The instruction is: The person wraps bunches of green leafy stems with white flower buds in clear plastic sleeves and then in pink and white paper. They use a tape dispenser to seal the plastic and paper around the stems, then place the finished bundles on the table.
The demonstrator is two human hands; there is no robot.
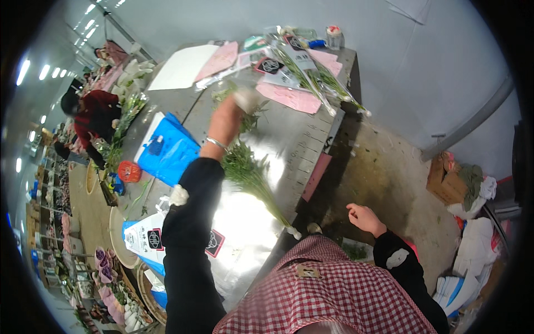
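Note:
My left hand [227, 121], with a bracelet at the wrist, is over the metal table [196, 104]. A blurred white tuft [246, 100] is at its fingertips. Loose green sprigs [249, 123] lie just beside and under that hand. Nearer my body a bunch of feathery green stems [252, 171] rests on the table, its stem ends wrapped in a white wad [293, 232] at the edge. My right hand [366, 219] hangs beyond the table edge, above the floor, fingers loosely curled, with nothing seen in it.
Sleeved stem bunches [300, 62] and pink sheets [290, 98] lie at the back. Blue plastic bags [169, 150], a red round container [129, 171] and a white printed sleeve [146, 236] lie left. A co-worker [98, 112] bends over greenery. Cardboard box [446, 183] on the floor at right.

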